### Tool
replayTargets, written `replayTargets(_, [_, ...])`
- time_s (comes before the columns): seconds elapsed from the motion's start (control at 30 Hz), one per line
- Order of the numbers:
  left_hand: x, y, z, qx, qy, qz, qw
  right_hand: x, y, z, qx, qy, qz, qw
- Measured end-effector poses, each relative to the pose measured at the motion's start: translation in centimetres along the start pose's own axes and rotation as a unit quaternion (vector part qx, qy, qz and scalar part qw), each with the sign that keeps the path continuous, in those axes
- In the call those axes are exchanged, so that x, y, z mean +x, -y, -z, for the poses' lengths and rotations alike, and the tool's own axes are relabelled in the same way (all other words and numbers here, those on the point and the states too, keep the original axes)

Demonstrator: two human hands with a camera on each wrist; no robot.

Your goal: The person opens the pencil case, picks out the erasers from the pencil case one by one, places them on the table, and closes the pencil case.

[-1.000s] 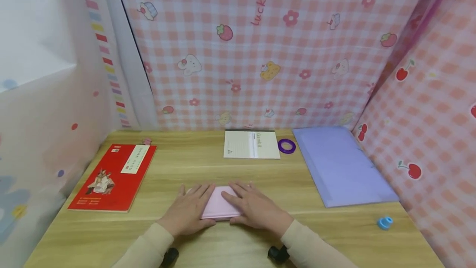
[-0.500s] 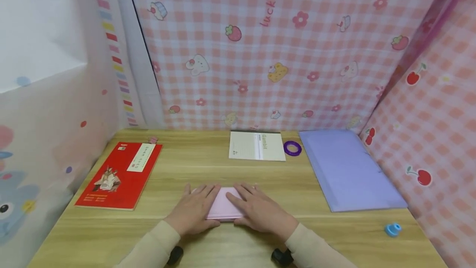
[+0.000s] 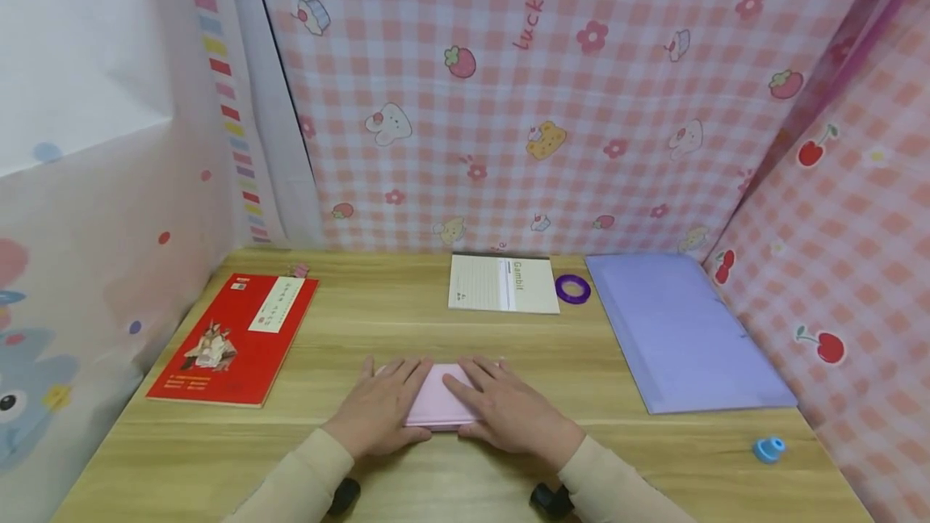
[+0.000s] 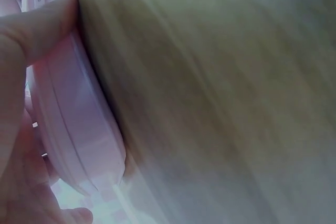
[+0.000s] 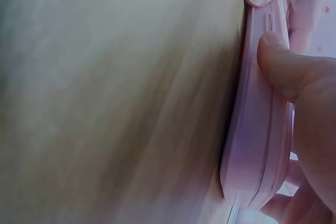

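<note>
We see both hands on a pink case [image 3: 437, 400] that lies flat on the wood-grained counter [image 3: 385, 305], near its front edge and roughly in the middle. The left hand [image 3: 378, 414] and the right hand [image 3: 514, 414] grip it from its two ends, fingers spread over the lid toward the far side and thumbs set against the near side, with a strip of pink lid showing between them. In the wrist views we make out a seam running along the case's side and a small slotted catch close to the thumbs; the far fingertips are partly hidden. Cream sleeves [image 3: 308, 470] cover the forearms. To the left of the hands, well apart, we have a red book [image 3: 236, 341] with a white label and a small pink item [image 3: 300, 270] just beyond it. Behind the case lies a pale notepad [image 3: 479, 285] marked "Gambit", a purple ring [image 3: 562, 291] just beside it, then a lilac folder [image 3: 690, 333] to the right. A small blue piece [image 3: 768, 449] sits near the counter's right edge.
</note>
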State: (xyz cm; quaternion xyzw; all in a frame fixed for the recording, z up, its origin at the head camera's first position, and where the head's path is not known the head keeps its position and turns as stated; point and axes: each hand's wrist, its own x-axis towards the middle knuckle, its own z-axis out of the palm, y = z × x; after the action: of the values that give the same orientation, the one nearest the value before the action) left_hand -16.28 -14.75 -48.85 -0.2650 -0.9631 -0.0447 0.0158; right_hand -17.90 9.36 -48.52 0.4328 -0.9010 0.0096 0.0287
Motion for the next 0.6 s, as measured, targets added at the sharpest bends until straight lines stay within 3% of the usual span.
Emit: replayTargets(0.6, [0.2,0.0,0.1,0.006,-0.003,-0.007,0.9999,-0.2,-0.4,1.3,0.018,0.026,0.009,0.999])
